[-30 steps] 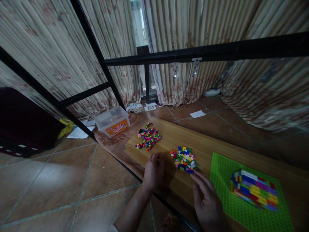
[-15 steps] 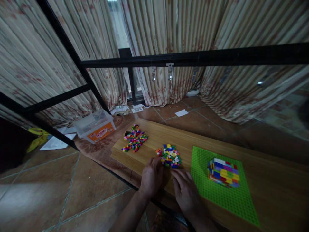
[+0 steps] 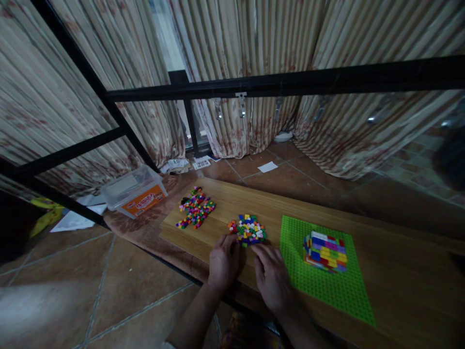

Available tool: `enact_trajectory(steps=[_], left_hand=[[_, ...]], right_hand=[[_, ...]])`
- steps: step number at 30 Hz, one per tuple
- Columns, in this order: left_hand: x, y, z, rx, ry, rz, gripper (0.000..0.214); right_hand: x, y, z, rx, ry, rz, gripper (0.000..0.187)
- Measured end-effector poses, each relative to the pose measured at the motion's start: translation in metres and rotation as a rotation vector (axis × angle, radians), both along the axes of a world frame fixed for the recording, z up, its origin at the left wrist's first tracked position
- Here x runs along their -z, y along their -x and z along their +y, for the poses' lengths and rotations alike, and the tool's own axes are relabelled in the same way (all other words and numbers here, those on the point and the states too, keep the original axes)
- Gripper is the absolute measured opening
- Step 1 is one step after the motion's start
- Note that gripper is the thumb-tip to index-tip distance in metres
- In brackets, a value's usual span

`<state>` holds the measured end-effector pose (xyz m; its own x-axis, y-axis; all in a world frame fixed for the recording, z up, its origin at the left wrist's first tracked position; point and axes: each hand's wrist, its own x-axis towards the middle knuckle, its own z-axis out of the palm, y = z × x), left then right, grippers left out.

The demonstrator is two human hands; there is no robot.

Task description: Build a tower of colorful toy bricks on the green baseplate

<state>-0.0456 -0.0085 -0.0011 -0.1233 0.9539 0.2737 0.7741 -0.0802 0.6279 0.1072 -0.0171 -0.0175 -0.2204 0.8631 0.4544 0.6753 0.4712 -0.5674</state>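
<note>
In the head view a loose pile of small colourful toy bricks (image 3: 251, 229) lies on the wooden tabletop. At its near left edge is my left hand (image 3: 222, 263), fingers curled together; whatever they may pinch is hidden. My right hand (image 3: 273, 277) rests at the pile's near right edge, fingers stretched towards the bricks and thumb apart, with nothing visible in it. To the right, a block built of multicoloured bricks (image 3: 326, 252) stands on a green studded baseplate (image 3: 348, 300).
A second brick pile (image 3: 197, 209) occupies the table's left end. Beyond it, a clear plastic box (image 3: 134, 191) with an orange label sits on a brown cloth. A black metal frame (image 3: 276, 85) crosses in front of striped curtains (image 3: 250, 43). White paper (image 3: 268, 166) lies on the tiled floor.
The view has shifted slightly, so the table's things appear a little further left. Both hands stay by the middle pile, my right fingers now at its near edge.
</note>
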Motion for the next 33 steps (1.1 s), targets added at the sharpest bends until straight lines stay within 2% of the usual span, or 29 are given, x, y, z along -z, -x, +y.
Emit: enact_trajectory(steps=[9,14,19,23,28,33], left_hand=[[0.002,0.000,0.001,-0.012,-0.014,-0.038,0.017],[0.004,0.001,0.000,-0.004,-0.050,-0.072,0.028],[0.002,0.001,-0.002,0.052,-0.072,-0.050,0.033],[0.002,0.001,-0.004,0.111,-0.068,-0.015,0.033],[0.001,0.001,-0.004,0.108,-0.055,-0.022,0.031],[0.000,0.000,-0.004,0.100,-0.051,-0.065,0.028]], right_hand=[[-0.011,0.006,0.016,0.019,-0.008,-0.185,0.031],[-0.012,-0.004,0.018,0.059,-0.047,-0.193,0.030],[-0.017,-0.003,0.027,0.071,-0.034,-0.250,0.030],[-0.015,-0.003,0.030,0.065,-0.038,-0.284,0.030],[-0.015,-0.008,0.033,0.076,-0.074,-0.238,0.027],[-0.019,0.001,0.044,0.069,-0.047,-0.257,0.027]])
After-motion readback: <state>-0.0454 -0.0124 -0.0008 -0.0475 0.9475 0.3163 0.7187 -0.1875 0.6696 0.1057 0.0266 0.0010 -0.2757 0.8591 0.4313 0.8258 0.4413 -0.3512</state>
